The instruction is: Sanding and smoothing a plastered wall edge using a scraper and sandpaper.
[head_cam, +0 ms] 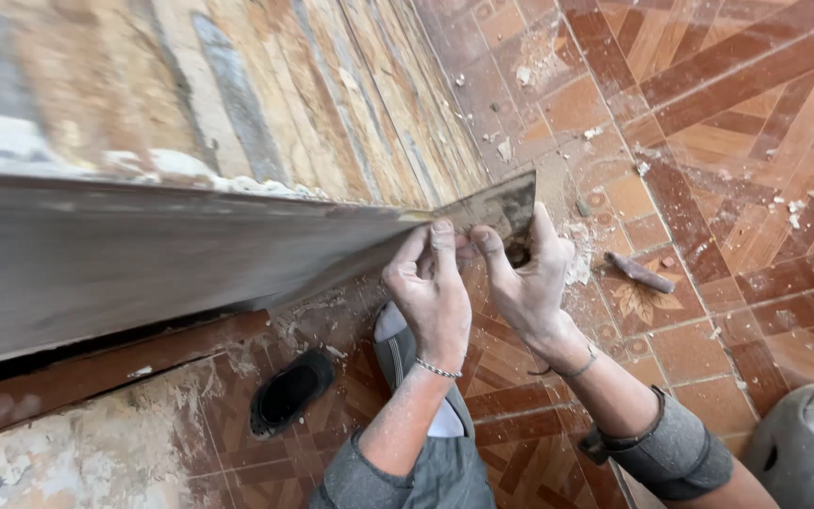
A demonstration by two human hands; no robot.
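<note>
down in the head view, both hands meet at the edge of a long grey board (143, 254) that runs across from the left. the left hand (431, 292) is closed in a pinch, its fingers (440, 240) pressed on the board's end where it meets the scraper (501, 207). the right hand (529, 278) is curled around the scraper, a wide flat metal blade, gripping it with thumb and fingers just beside the left hand. the blade stands tilted, its upper edge against the wall (266, 94), which is patchy with worn plaster. each wrist wears a thin bracelet (437, 369). below the hands lies a tiled floor (737, 141) in red-brown patterns, strewn with white crumbs of plaster. a black shoe (289, 391) lies on the floor under the board, near the left forearm. a small brown stick (640, 273) lies on the tiles to the right of the right hand, apart from it.
</note>
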